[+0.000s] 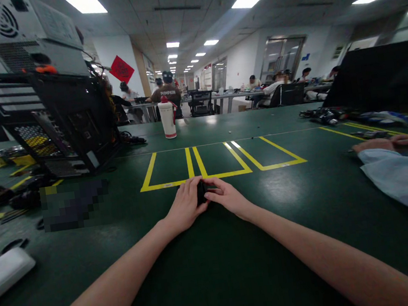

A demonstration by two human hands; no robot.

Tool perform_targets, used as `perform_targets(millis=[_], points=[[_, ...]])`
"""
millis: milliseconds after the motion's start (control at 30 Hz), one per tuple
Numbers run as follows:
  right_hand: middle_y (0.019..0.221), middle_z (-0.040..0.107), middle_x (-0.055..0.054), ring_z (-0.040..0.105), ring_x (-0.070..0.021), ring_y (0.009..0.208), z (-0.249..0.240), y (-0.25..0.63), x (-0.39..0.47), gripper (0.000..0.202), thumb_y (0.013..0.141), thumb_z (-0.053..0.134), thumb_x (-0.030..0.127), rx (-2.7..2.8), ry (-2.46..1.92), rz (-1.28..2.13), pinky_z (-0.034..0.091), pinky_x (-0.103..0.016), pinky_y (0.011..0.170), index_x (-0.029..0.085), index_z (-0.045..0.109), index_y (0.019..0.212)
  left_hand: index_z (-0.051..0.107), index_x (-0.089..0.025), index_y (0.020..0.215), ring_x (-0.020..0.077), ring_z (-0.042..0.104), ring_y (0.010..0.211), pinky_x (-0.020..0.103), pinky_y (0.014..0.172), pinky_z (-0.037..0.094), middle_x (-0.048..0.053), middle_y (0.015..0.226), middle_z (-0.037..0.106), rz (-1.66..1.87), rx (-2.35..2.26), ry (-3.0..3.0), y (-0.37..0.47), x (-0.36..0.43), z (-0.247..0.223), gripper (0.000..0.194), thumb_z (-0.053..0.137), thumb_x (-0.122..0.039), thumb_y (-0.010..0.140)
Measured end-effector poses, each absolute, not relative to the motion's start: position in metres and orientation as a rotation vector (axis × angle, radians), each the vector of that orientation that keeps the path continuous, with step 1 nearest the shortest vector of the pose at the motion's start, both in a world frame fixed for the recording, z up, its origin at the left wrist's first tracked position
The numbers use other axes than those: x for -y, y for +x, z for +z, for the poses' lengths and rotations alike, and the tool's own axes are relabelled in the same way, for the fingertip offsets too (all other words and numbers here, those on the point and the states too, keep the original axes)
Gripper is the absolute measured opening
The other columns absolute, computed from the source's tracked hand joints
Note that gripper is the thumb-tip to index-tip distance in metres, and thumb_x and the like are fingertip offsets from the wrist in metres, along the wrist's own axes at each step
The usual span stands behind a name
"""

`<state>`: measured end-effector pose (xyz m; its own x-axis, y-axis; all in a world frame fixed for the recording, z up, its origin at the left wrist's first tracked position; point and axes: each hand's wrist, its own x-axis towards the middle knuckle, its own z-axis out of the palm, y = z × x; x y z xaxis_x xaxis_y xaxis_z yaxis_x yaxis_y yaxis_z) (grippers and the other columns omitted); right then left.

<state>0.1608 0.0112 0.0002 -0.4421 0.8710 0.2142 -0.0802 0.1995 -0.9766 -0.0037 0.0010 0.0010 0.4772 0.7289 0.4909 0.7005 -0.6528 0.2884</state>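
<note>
Both my hands meet over the green table (211, 267), just in front of the yellow tape outlines (225, 174). Between them is a small black object (200, 192), mostly covered by my fingers, so its kind does not show. My left hand (186, 203) wraps round its left side and top. From the right, my right hand (228, 195) pinches its edge with thumb and fingertips.
An open black computer case (72, 125) stands at the left with silver power supplies (33, 25) on top. A white bottle with a red lid (168, 120) stands beyond the tape. Cables lie on both sides. A co-worker's pale blue sleeve (407, 181) rests at the right.
</note>
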Motion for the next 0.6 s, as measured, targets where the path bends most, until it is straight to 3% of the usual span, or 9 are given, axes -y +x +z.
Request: perform_targets(millis=[300,600], points=[[0.103,0.052,-0.001,0.054,-0.0162,0.095,0.0011,0.1605,-0.0083,0.022,0.075,0.054,0.026,1.615,-0.782,1.336,0.045,-0.034,0.082,0.024,0.049,0.096,0.023,-0.018,0.123,0.0263,0.038,0.112,0.044,0.093,0.034,0.011,0.122,0.036,0.912,-1.286,2.674,-0.0036,0.0013,0.0025,0.056,0.053,-0.026,0.076],[0.111,0.051,-0.004,0.051,-0.0174,0.101,0.0037,0.1625,-0.0100,0.031,0.074,0.055,0.023,1.619,-0.840,1.373,0.040,-0.037,0.090,0.021,0.048,0.105,0.021,-0.021,0.122,0.0267,0.039,0.112,0.047,0.091,0.035,0.010,0.122,0.037,0.914,-1.286,2.670,-0.0032,0.0015,0.0021,0.055,0.051,-0.028,0.077]])
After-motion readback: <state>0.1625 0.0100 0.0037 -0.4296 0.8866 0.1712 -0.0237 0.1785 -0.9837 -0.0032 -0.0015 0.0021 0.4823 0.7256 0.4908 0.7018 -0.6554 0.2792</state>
